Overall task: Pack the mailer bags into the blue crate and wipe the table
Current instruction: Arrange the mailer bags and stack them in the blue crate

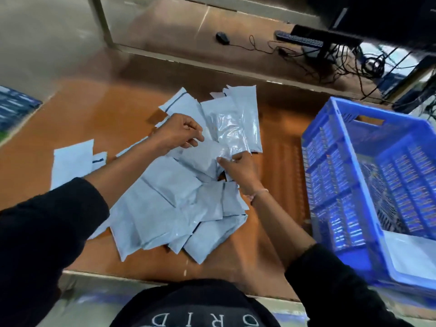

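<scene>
left hand (178, 134) and right hand (238, 168) both pinching one grey mailer bag (200, 156) at frame centre, above the pile of bags (165, 208) on brown table (94, 114), blue crate (368, 185) at right, one bag (410, 251) inside

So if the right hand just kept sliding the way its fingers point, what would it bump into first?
Probably the left hand. The right hand points up and to the left across the mailer bag that both hands pinch, so along that line the other hand comes first. Depth is hard to judge from one view.
</scene>
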`<action>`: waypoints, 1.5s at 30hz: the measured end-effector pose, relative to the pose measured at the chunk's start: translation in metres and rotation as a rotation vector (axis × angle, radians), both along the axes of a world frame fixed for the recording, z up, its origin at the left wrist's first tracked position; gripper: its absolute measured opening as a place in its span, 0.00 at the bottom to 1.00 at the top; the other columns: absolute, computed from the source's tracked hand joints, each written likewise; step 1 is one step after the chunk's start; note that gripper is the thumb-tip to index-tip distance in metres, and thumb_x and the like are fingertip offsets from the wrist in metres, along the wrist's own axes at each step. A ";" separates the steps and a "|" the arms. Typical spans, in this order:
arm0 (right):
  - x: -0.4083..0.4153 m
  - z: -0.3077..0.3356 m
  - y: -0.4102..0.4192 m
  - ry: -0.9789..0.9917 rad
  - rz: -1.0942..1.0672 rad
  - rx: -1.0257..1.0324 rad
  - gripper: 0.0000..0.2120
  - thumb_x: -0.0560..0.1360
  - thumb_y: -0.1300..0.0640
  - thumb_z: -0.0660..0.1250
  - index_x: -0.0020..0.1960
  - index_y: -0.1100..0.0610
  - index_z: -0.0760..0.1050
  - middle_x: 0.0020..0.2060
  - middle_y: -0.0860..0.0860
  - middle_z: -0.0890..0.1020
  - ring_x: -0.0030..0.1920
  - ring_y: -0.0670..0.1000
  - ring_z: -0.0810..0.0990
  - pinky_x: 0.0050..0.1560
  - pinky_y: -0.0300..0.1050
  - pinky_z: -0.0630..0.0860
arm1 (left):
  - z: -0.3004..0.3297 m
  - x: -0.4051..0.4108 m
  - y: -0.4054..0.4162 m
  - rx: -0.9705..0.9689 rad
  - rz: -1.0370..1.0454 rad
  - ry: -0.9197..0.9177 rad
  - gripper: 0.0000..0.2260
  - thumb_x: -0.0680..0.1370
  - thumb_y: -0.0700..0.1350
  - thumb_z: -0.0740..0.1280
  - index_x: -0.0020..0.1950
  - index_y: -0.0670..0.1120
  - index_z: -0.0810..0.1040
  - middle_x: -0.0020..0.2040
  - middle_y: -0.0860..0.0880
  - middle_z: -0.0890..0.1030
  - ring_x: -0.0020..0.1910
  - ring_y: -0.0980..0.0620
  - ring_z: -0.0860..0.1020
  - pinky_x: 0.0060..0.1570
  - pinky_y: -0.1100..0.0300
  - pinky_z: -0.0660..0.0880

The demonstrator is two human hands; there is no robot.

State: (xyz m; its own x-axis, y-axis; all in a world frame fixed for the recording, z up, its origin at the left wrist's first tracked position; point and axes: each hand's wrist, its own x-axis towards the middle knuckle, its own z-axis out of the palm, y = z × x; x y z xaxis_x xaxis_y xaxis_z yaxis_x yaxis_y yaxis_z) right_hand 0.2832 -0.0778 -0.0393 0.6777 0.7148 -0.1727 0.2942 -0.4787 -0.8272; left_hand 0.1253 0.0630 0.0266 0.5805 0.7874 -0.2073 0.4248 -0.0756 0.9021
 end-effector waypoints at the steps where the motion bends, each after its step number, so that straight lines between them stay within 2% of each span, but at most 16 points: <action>1: -0.005 0.000 0.008 0.000 -0.030 0.009 0.23 0.67 0.43 0.79 0.48 0.58 0.76 0.36 0.49 0.80 0.39 0.49 0.80 0.36 0.38 0.73 | -0.002 -0.007 0.004 -0.003 0.008 -0.001 0.05 0.79 0.41 0.72 0.53 0.42 0.82 0.48 0.44 0.88 0.41 0.51 0.85 0.42 0.60 0.80; 4: -0.015 -0.004 0.025 0.037 -0.093 0.065 0.22 0.66 0.45 0.81 0.42 0.57 0.72 0.31 0.46 0.74 0.36 0.50 0.77 0.38 0.44 0.70 | -0.008 -0.027 0.015 -0.003 -0.002 0.022 0.07 0.79 0.40 0.72 0.55 0.39 0.82 0.48 0.44 0.88 0.40 0.52 0.84 0.41 0.62 0.80; 8: -0.022 -0.007 0.040 0.036 -0.148 0.062 0.23 0.60 0.42 0.82 0.43 0.52 0.73 0.44 0.51 0.81 0.46 0.53 0.81 0.48 0.51 0.80 | -0.015 -0.044 0.028 -0.015 -0.080 0.067 0.06 0.79 0.40 0.72 0.54 0.39 0.82 0.49 0.43 0.87 0.38 0.52 0.83 0.35 0.65 0.79; 10: -0.021 -0.009 0.045 0.088 -0.141 0.089 0.21 0.55 0.42 0.82 0.39 0.49 0.76 0.43 0.51 0.83 0.46 0.53 0.83 0.49 0.52 0.82 | -0.020 -0.047 0.034 0.028 -0.094 0.073 0.07 0.78 0.39 0.73 0.55 0.38 0.82 0.48 0.43 0.87 0.39 0.51 0.83 0.34 0.66 0.77; 12: -0.014 -0.016 0.049 0.196 -0.134 0.110 0.20 0.50 0.41 0.80 0.36 0.50 0.79 0.40 0.48 0.85 0.46 0.55 0.85 0.50 0.57 0.83 | -0.024 -0.049 0.041 0.159 -0.118 0.051 0.09 0.76 0.41 0.76 0.55 0.42 0.83 0.46 0.47 0.86 0.40 0.51 0.83 0.37 0.61 0.79; 14: -0.009 -0.021 0.049 0.270 -0.089 0.139 0.16 0.54 0.43 0.79 0.36 0.49 0.82 0.37 0.47 0.85 0.46 0.58 0.86 0.52 0.62 0.83 | -0.026 -0.048 0.049 0.364 -0.201 0.087 0.14 0.74 0.45 0.78 0.58 0.48 0.82 0.50 0.52 0.85 0.47 0.54 0.83 0.47 0.55 0.80; 17: -0.012 -0.002 0.038 0.214 0.007 0.256 0.06 0.66 0.52 0.78 0.38 0.51 0.82 0.37 0.49 0.84 0.42 0.52 0.84 0.52 0.53 0.82 | -0.020 -0.043 0.058 0.625 -0.408 0.210 0.25 0.75 0.50 0.78 0.70 0.52 0.76 0.66 0.52 0.78 0.64 0.53 0.74 0.62 0.60 0.72; 19: -0.009 0.014 0.031 0.169 0.087 0.351 0.04 0.73 0.59 0.75 0.43 0.58 0.80 0.38 0.48 0.82 0.40 0.47 0.79 0.46 0.44 0.79 | -0.014 -0.038 0.062 0.692 -0.528 0.310 0.30 0.75 0.54 0.77 0.75 0.55 0.71 0.72 0.54 0.74 0.71 0.53 0.68 0.68 0.56 0.67; 21: -0.001 0.027 0.026 0.138 0.168 0.411 0.04 0.76 0.64 0.72 0.46 0.63 0.78 0.39 0.48 0.79 0.42 0.45 0.75 0.46 0.37 0.75 | -0.008 -0.031 0.065 0.719 -0.616 0.418 0.29 0.75 0.55 0.76 0.74 0.55 0.70 0.70 0.55 0.75 0.69 0.51 0.71 0.67 0.53 0.70; 23: 0.007 0.036 0.023 0.117 0.207 0.446 0.05 0.77 0.64 0.72 0.47 0.64 0.77 0.42 0.50 0.80 0.45 0.46 0.76 0.50 0.38 0.75 | 0.000 -0.024 0.066 0.710 -0.649 0.449 0.23 0.75 0.54 0.76 0.68 0.54 0.74 0.62 0.54 0.80 0.60 0.49 0.76 0.57 0.50 0.75; 26: 0.015 0.036 0.021 0.162 0.135 0.473 0.06 0.76 0.61 0.73 0.50 0.60 0.78 0.46 0.51 0.82 0.46 0.47 0.78 0.49 0.41 0.76 | 0.014 -0.018 0.068 0.727 -0.574 0.401 0.19 0.75 0.52 0.76 0.62 0.53 0.76 0.54 0.54 0.80 0.52 0.49 0.75 0.47 0.51 0.74; 30: 0.010 0.015 0.019 0.113 0.070 0.310 0.12 0.72 0.60 0.75 0.54 0.58 0.78 0.47 0.55 0.84 0.46 0.49 0.82 0.51 0.48 0.80 | 0.027 -0.022 0.070 0.710 -0.342 0.176 0.19 0.75 0.58 0.75 0.58 0.50 0.74 0.52 0.52 0.81 0.50 0.49 0.78 0.49 0.49 0.77; 33: -0.006 0.000 0.027 -0.268 0.260 0.150 0.15 0.69 0.54 0.77 0.53 0.57 0.79 0.46 0.52 0.82 0.48 0.53 0.80 0.49 0.44 0.75 | 0.034 -0.026 0.065 0.561 -0.193 -0.012 0.19 0.75 0.62 0.73 0.56 0.51 0.76 0.51 0.55 0.81 0.49 0.55 0.80 0.47 0.56 0.76; 37: -0.029 -0.010 0.043 -0.657 0.401 -0.192 0.31 0.64 0.38 0.76 0.62 0.52 0.75 0.55 0.54 0.77 0.55 0.59 0.77 0.55 0.52 0.72 | 0.032 -0.031 0.061 0.510 -0.079 0.044 0.20 0.76 0.62 0.71 0.59 0.49 0.76 0.54 0.53 0.80 0.52 0.52 0.79 0.45 0.55 0.73; 42: -0.035 -0.005 0.052 -0.579 0.407 -0.342 0.40 0.62 0.35 0.78 0.66 0.53 0.69 0.59 0.55 0.76 0.61 0.60 0.75 0.61 0.54 0.69 | 0.024 -0.046 0.059 0.316 -0.050 0.029 0.17 0.78 0.54 0.70 0.65 0.50 0.76 0.57 0.52 0.81 0.52 0.53 0.81 0.42 0.61 0.74; 45: -0.031 0.002 0.056 -0.523 0.440 -0.415 0.39 0.61 0.34 0.79 0.64 0.52 0.72 0.59 0.53 0.77 0.63 0.59 0.73 0.61 0.53 0.69 | 0.024 -0.051 0.055 0.189 -0.022 -0.021 0.15 0.80 0.49 0.68 0.66 0.53 0.74 0.58 0.51 0.81 0.51 0.53 0.81 0.44 0.59 0.76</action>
State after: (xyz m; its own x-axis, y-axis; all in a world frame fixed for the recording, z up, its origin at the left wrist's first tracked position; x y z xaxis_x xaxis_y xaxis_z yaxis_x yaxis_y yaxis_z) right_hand 0.2521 -0.0216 -0.0377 0.4151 0.8825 -0.2213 0.8283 -0.4672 -0.3093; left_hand 0.0743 0.1178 0.0510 0.6006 0.7983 -0.0444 0.4023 -0.2538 0.8796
